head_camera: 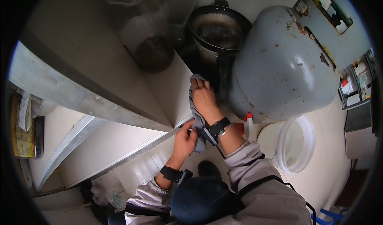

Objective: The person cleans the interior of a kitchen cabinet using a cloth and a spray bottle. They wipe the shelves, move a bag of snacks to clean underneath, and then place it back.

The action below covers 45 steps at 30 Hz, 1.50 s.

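Note:
A grey cloth (200, 145) hangs over the front corner of a cabinet's white bottom panel (175, 97). My right hand (205, 100) lies on its upper part, fingers together and pressing it against the panel's edge. Lower down, the thumb and fingers of my left hand (185, 139) pinch the cloth's left side, beside the metal trim strip (143, 148). The cloth hides what lies directly beneath it. Both wrists wear black straps with small devices.
A rusty grey gas cylinder (278, 63) stands close on the right. Behind are a black frying pan (220, 30) on a pot and a large clear jar (152, 51) with dark contents. A spray bottle (248, 126) and a white bucket (294, 144) stand on the tiles.

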Each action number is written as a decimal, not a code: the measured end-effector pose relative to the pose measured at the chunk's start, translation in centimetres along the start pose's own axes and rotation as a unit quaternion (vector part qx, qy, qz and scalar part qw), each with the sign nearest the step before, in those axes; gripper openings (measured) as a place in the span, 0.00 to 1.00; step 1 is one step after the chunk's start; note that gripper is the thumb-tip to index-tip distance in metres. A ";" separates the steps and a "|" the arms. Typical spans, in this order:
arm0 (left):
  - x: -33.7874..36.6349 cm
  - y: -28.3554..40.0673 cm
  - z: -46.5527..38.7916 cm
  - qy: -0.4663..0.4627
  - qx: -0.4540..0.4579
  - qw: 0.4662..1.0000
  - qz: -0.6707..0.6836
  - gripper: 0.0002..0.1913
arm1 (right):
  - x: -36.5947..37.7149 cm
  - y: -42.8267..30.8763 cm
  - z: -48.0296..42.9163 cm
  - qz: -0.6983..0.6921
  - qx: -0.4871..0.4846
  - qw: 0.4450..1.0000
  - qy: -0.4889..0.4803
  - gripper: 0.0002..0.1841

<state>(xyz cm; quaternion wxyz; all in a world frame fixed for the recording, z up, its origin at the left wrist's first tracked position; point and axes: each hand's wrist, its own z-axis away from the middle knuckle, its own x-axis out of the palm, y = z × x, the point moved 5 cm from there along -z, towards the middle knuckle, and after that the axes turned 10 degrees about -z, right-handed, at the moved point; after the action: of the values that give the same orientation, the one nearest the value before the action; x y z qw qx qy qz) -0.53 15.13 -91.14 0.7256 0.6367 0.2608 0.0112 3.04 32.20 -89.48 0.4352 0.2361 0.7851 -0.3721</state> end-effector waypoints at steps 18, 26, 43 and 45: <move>-0.2 -0.6 0.4 0.008 -0.043 0.999 0.031 0.19 | 4.6 -2.1 -7.3 0.157 -0.013 0.981 -0.112 0.20; -1.4 -2.2 4.3 -0.210 -0.048 0.967 -0.138 0.18 | -1.8 -1.3 3.7 0.239 0.008 0.962 -0.134 0.12; -3.9 -4.2 6.5 -0.185 -0.089 0.978 0.026 0.06 | -3.0 -4.3 11.4 -0.265 -0.024 0.960 0.082 0.10; -3.7 -4.8 6.7 -0.182 -0.084 0.980 0.021 0.06 | -3.2 -3.0 10.8 -0.278 -0.042 0.957 0.067 0.09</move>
<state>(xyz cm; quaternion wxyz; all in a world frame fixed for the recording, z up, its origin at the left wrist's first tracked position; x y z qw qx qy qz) -2.66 6.79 -93.89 0.8114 0.5703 0.1091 -0.0673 8.11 21.68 -89.32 0.2709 0.0145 0.8618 -0.4286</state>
